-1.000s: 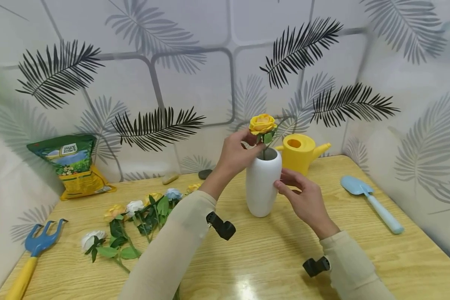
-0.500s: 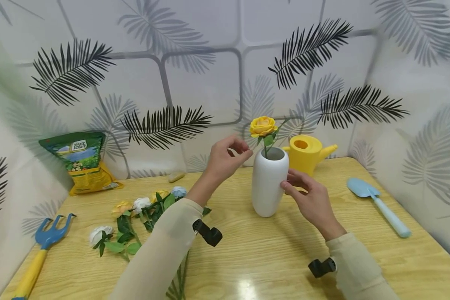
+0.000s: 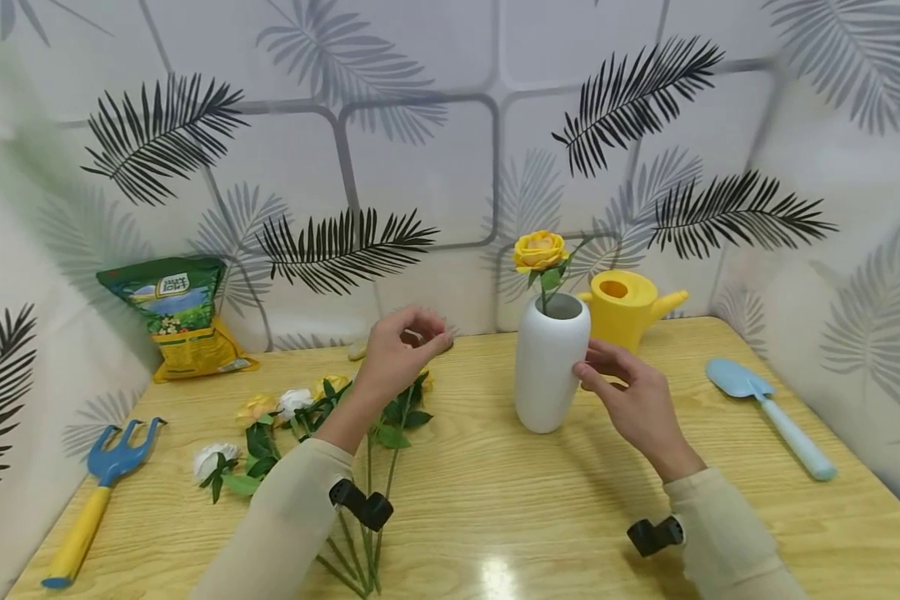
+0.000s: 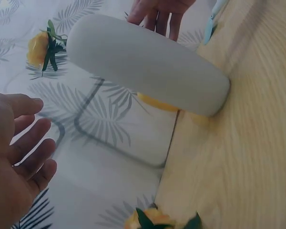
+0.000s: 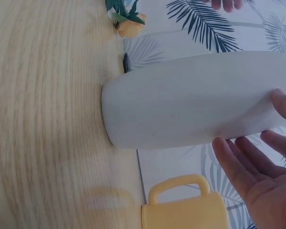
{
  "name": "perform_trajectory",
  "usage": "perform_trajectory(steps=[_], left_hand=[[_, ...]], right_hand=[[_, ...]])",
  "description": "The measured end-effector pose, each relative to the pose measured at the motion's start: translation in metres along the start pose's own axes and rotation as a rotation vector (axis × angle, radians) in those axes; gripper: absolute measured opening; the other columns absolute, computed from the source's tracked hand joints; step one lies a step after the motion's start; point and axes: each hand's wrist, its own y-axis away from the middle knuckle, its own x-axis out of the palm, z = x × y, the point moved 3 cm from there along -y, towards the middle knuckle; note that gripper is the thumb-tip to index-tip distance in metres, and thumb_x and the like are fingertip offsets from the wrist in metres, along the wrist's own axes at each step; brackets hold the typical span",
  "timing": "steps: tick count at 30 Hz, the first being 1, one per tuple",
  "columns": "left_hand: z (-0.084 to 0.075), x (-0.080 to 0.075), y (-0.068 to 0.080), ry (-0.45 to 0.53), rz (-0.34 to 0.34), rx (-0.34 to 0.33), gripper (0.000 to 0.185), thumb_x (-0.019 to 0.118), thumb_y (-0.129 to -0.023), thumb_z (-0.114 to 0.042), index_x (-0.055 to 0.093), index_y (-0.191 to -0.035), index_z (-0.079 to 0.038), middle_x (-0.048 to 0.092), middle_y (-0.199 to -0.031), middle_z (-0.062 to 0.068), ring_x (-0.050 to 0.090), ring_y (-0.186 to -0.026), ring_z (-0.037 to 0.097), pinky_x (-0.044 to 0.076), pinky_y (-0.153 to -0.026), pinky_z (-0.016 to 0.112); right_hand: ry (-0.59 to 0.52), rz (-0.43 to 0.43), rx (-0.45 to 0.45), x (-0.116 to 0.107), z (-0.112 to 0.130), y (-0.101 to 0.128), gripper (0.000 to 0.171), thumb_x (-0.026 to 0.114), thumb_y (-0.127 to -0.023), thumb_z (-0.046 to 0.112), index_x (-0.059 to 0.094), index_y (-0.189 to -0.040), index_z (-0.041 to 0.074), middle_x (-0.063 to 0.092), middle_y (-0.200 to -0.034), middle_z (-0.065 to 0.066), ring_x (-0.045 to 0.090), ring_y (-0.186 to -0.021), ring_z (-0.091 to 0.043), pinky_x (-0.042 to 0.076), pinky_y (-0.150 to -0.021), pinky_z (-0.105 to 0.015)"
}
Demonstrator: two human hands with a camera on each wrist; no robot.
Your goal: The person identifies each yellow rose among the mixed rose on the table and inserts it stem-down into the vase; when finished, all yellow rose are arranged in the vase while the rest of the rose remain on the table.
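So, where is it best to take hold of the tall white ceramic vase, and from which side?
Probably around the middle of the tall white ceramic vase, where the body is widest. It stands upright with a yellow rose in its mouth, so come from the side; the right hand already touches its right flank.

Long beige sleeves (image 3: 285, 525), black wrist-mounted cameras (image 3: 362, 505)

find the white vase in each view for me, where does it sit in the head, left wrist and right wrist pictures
Head: the white vase stands upright right of centre on the table, the right hand at its side.
Left wrist: the vase lies slantwise across the upper middle, base to the right.
Right wrist: the vase runs sideways across the centre, base to the left.
Shared landmark: the yellow watering can, just behind the vase in all three views.
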Motion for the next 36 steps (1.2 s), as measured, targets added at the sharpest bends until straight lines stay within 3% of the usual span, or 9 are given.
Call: perform_trajectory(steps=[7,13,17,24,30,36], left_hand=[[0.018,-0.018,0.033,-0.052,0.035,-0.066,0.010,0.073,-0.093,-0.011,0.070,-0.100,-0.005,0.070,-0.098,0.012,0.064,-0.089,0.019,0.052,-0.076,0.028],[0.034,-0.026,0.062,-0.125,0.093,-0.165,0.010,0.073,-0.093,-0.013,0.068,-0.099,-0.008,0.069,-0.094,0.007,0.058,-0.076,0.011,0.050,-0.067,0.025],[0.041,-0.029,0.075,-0.152,0.124,-0.196,0.010,0.074,-0.092,-0.013,0.068,-0.098,-0.007,0.068,-0.093,0.007,0.056,-0.072,0.011,0.049,-0.063,0.025],[0.053,-0.032,0.091,-0.229,0.200,-0.272,0.012,0.075,-0.091,-0.013,0.069,-0.100,-0.009,0.072,-0.096,0.004,0.054,-0.065,0.011,0.045,-0.056,0.026],[0.059,-0.030,0.098,-0.323,0.327,-0.247,0.021,0.077,-0.090,-0.016,0.070,-0.107,-0.008,0.068,-0.092,-0.001,0.051,-0.066,0.011,0.044,-0.058,0.026],[0.060,-0.028,0.101,-0.319,0.357,-0.268,0.027,0.078,-0.089,-0.016,0.069,-0.110,-0.004,0.069,-0.091,0.000,0.053,-0.069,0.012,0.045,-0.060,0.026]], right_hand=[[0.002,0.010,0.015,-0.001,0.001,0.000,0.051,0.066,-0.098,0.032,0.057,-0.142,0.009,0.069,-0.125,-0.017,0.058,-0.094,0.014,0.053,-0.081,-0.010],[-0.011,0.010,0.008,-0.001,0.000,0.000,0.049,0.066,-0.099,0.030,0.057,-0.141,0.007,0.069,-0.125,-0.018,0.060,-0.095,0.012,0.053,-0.081,-0.010],[-0.013,0.007,0.008,-0.001,-0.001,0.000,0.049,0.066,-0.099,0.030,0.058,-0.141,0.007,0.069,-0.125,-0.018,0.060,-0.094,0.012,0.053,-0.080,-0.010],[-0.019,0.004,0.001,0.000,-0.001,-0.001,0.048,0.065,-0.099,0.029,0.058,-0.141,0.006,0.069,-0.124,-0.018,0.061,-0.094,0.010,0.054,-0.080,-0.010],[-0.016,0.009,0.006,-0.001,0.000,-0.001,0.049,0.065,-0.099,0.029,0.057,-0.141,0.006,0.068,-0.125,-0.018,0.060,-0.094,0.011,0.053,-0.080,-0.010],[-0.016,0.017,0.024,-0.001,0.000,-0.001,0.050,0.065,-0.099,0.030,0.056,-0.142,0.006,0.068,-0.126,-0.018,0.060,-0.095,0.011,0.053,-0.081,-0.011]])
